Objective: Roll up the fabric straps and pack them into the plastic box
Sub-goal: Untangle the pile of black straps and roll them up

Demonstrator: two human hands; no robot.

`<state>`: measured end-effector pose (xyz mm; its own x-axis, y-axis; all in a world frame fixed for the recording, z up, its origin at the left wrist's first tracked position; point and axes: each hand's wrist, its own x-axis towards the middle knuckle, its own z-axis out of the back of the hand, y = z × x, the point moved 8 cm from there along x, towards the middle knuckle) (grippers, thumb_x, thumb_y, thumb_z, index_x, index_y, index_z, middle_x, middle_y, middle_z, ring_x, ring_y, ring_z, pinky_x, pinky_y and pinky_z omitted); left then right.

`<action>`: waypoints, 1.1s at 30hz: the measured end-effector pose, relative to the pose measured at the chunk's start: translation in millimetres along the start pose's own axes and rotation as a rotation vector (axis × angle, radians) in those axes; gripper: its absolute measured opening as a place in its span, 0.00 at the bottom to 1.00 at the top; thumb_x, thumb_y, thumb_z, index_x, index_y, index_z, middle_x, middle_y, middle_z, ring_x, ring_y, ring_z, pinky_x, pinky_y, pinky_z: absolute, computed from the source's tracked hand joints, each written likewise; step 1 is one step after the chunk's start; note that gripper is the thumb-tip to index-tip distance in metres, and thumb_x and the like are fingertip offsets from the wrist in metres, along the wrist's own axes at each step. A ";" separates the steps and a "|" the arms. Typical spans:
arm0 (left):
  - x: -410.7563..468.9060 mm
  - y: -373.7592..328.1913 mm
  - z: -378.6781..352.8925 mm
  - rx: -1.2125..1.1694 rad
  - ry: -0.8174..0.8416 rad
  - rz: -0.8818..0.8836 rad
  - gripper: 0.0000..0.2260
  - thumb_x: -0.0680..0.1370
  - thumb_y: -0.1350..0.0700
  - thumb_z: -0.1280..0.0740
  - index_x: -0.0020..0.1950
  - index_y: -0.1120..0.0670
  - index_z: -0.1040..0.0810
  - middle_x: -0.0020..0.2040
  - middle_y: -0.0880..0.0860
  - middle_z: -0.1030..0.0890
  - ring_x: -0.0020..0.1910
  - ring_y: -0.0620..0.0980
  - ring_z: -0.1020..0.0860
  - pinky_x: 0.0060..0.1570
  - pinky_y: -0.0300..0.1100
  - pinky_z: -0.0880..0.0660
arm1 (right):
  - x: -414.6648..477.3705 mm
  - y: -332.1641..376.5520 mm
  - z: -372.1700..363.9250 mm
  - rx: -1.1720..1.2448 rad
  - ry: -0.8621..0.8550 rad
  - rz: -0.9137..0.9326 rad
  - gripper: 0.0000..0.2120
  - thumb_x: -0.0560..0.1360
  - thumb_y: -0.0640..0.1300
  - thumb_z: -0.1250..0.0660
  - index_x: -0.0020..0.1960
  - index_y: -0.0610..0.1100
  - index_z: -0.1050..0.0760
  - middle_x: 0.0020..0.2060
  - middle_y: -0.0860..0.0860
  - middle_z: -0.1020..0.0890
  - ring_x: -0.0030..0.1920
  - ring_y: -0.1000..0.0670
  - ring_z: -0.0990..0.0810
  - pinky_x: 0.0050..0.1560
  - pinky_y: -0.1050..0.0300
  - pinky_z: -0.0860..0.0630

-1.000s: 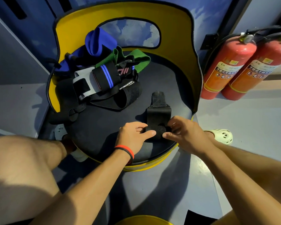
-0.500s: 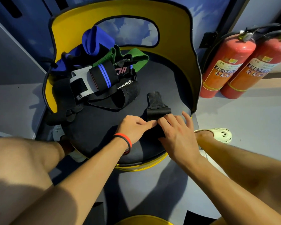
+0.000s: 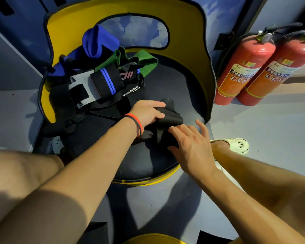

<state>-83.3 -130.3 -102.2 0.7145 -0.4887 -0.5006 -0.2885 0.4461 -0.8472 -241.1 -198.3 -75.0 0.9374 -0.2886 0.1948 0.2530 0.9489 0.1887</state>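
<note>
Head view: on the chair seat (image 3: 95, 138), the left hand (image 3: 146, 112) pinches the black strap (image 3: 171, 118) between thumb and fingers (image 3: 157, 103) while the right hand (image 3: 192, 147), fingers straight and spread, presses its near end flat, likely to start a tight roll; the white label (image 3: 131, 91) in the strap pile (image 3: 104, 80) is unreadable.

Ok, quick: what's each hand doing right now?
Left hand: pinching the black strap.
Right hand: open, fingers pressing flat on the same strap.

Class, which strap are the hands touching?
The plain black strap at the front of the seat; blue band, green band and striped wrap lie piled behind.
</note>
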 end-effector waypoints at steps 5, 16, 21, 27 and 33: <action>13.7 -11.0 5.1 0.133 -0.024 -0.068 0.21 0.74 0.70 0.30 0.61 0.50 0.17 0.55 0.53 0.20 0.57 0.50 0.23 0.64 0.44 0.26 | 2.5 -3.6 -1.7 0.019 -0.010 -0.009 0.24 0.68 0.50 0.19 0.61 0.49 0.21 0.53 0.51 0.16 0.55 0.45 0.17 0.75 0.39 0.38; 29.7 -14.1 -7.8 0.439 -0.183 -0.253 0.24 0.76 0.71 0.37 0.60 0.47 0.16 0.59 0.52 0.19 0.58 0.50 0.22 0.52 0.35 0.26 | 8.0 -10.7 -7.7 0.080 0.036 -0.030 0.23 0.70 0.51 0.20 0.62 0.51 0.21 0.56 0.52 0.15 0.58 0.46 0.17 0.73 0.37 0.36; 27.5 -6.5 -13.6 0.590 -0.137 -0.377 0.22 0.78 0.68 0.35 0.65 0.46 0.19 0.69 0.48 0.24 0.64 0.50 0.25 0.63 0.38 0.29 | 12.1 -15.7 -12.7 0.172 0.113 -0.030 0.20 0.77 0.53 0.29 0.68 0.54 0.27 0.63 0.56 0.20 0.64 0.48 0.21 0.75 0.40 0.40; 24.8 -12.1 -13.4 0.699 -0.123 -0.442 0.14 0.77 0.61 0.28 0.61 0.49 0.17 0.68 0.47 0.30 0.60 0.51 0.25 0.65 0.46 0.28 | 18.8 -24.6 -20.8 0.237 0.229 -0.034 0.21 0.81 0.58 0.35 0.72 0.57 0.31 0.67 0.58 0.23 0.66 0.48 0.25 0.75 0.41 0.46; -41.0 -9.4 -5.6 0.606 -0.124 -0.611 0.04 0.78 0.52 0.30 0.47 0.48 0.15 0.47 0.44 0.19 0.46 0.44 0.21 0.52 0.48 0.22 | 17.8 -32.1 -29.5 0.330 0.400 0.002 0.21 0.79 0.59 0.34 0.72 0.59 0.29 0.61 0.57 0.21 0.64 0.51 0.26 0.72 0.41 0.40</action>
<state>-113.5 -118.7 -74.8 0.7080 -0.7034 0.0638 0.5323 0.4720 -0.7028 -225.4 -230.1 -105.9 0.9722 -0.1544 -0.1761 0.2231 0.8397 0.4952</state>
